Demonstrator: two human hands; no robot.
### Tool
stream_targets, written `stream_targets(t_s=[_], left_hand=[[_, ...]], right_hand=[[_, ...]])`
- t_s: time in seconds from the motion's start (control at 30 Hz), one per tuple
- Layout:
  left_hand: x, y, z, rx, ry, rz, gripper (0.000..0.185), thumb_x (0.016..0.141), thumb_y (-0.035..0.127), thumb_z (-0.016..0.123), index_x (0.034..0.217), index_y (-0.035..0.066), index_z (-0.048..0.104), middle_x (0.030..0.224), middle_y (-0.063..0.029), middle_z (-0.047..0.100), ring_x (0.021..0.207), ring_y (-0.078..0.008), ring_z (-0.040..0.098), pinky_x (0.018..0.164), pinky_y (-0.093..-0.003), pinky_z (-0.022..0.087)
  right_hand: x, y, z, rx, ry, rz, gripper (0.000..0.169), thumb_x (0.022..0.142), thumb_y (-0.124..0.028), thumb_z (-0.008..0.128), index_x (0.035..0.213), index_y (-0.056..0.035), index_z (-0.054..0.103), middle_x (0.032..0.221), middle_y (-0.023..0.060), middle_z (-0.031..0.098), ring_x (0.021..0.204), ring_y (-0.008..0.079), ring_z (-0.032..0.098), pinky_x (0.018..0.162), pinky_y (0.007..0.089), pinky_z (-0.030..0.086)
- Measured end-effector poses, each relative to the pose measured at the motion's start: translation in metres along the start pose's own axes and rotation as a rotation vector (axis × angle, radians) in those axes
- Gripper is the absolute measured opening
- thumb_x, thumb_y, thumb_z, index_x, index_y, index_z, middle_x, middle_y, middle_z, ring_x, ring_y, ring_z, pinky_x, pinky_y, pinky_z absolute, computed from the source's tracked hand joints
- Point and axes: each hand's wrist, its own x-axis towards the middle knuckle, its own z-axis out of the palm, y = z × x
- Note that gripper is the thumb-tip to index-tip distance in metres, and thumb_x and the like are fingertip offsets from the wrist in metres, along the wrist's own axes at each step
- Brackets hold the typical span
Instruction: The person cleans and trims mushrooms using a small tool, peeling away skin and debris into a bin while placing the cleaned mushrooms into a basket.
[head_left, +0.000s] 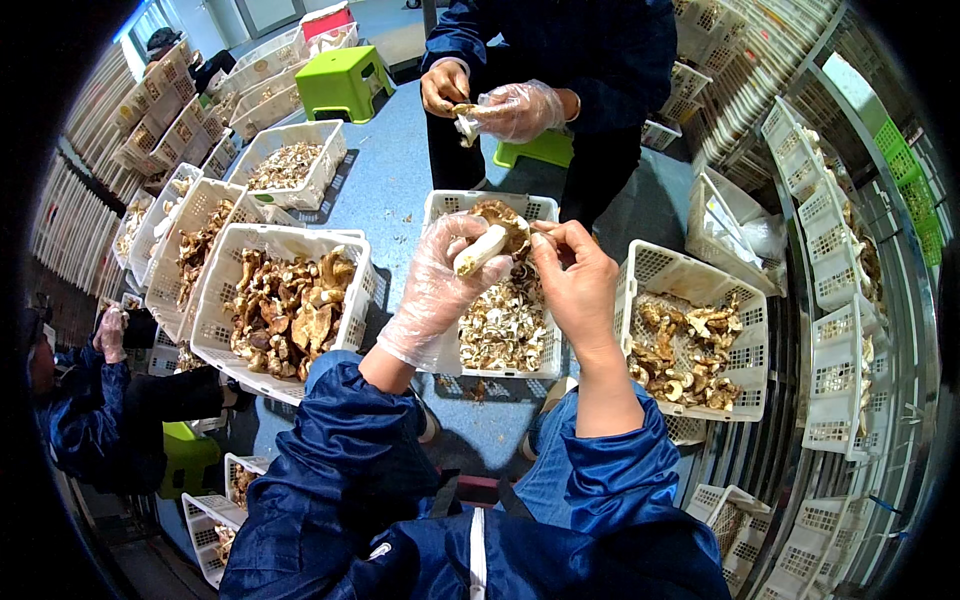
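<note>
My left hand (442, 277), in a clear plastic glove, holds a large mushroom with a thick pale stem (480, 251) towards me. Its brown cap (501, 217) is turned with the underside partly showing. Bare, my right hand (576, 274) has thumb and fingertips pinched together at the cap's right rim; whether a small tool is between them cannot be seen. Both hands are above a white plastic crate (551, 358), which holds many small pale and brown mushroom pieces (502, 330).
At left stands a white crate (206, 322) of whole brown mushrooms (289, 315); another crate (754, 360) with mushrooms is at right. Opposite, a co-worker's gloved hand (521, 111) and bare hand (444, 88) hold a mushroom piece (466, 124). Another person (90, 420) sits at left, near stacked crates. A green stool (341, 79) stands behind.
</note>
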Motion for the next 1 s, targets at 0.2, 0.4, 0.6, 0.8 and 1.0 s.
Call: stream_targets(t_s=[0.2,0.4,0.6,0.8,1.0], left_hand=[[-0.006,0.021,-0.002,-0.722,-0.147,-0.314,0.046,0.098,0.038,0.077,0.13,0.008,0.059,0.138,-0.009,0.061,0.129,-0.0239,0.061,0.115,-0.0476,0.05],[-0.004,0.004,-0.012,-0.591,-0.174,-0.338,0.041,0.098,0.031,0.075,0.129,0.009,0.059,0.134,-0.0087,0.063,0.128,-0.0226,0.063,0.113,-0.0482,0.053],[-0.004,0.007,-0.007,-0.602,-0.161,-0.357,0.038,0.097,0.017,0.078,0.128,0.008,0.058,0.136,-0.0077,0.061,0.127,-0.0225,0.063,0.11,-0.0442,0.057],[-0.002,0.009,-0.006,-0.664,-0.161,-0.357,0.041,0.096,0.013,0.079,0.13,0.008,0.057,0.136,-0.008,0.061,0.125,-0.0215,0.064,0.107,-0.0392,0.059],[0.002,-0.009,-0.008,-0.437,-0.006,-0.333,0.035,0.099,0.015,0.077,0.128,0.007,0.057,0.129,-0.0066,0.061,0.118,-0.0163,0.064,0.102,-0.0338,0.058]], right_hand=[[0.002,0.006,-0.007,0.098,0.067,0.007,0.01,0.096,-0.01,0.074,0.099,-0.0007,0.072,0.091,0.0062,0.08,0.076,0.0066,0.069,0.071,0.0275,0.056],[0.004,0.011,-0.013,0.332,-0.1,0.11,0.011,0.099,-0.009,0.073,0.094,0.0001,0.07,0.095,0.0021,0.079,0.08,0.0029,0.065,0.071,0.0234,0.053],[0.003,0.005,-0.018,0.55,-0.126,0.129,0.01,0.1,-0.006,0.072,0.093,-0.0009,0.067,0.103,0.0046,0.077,0.082,0.0018,0.062,0.072,0.0207,0.05],[0.007,0.013,-0.029,0.358,-0.044,0.139,0.011,0.099,-0.009,0.075,0.094,-0.0005,0.069,0.107,0.0073,0.078,0.09,0.0047,0.067,0.077,0.0236,0.054],[-0.005,0.004,-0.014,-0.091,-0.048,-0.291,0.011,0.09,-0.013,0.081,0.094,-0.0051,0.074,0.119,0.0115,0.077,0.106,0.0277,0.074,0.09,0.0392,0.058]])
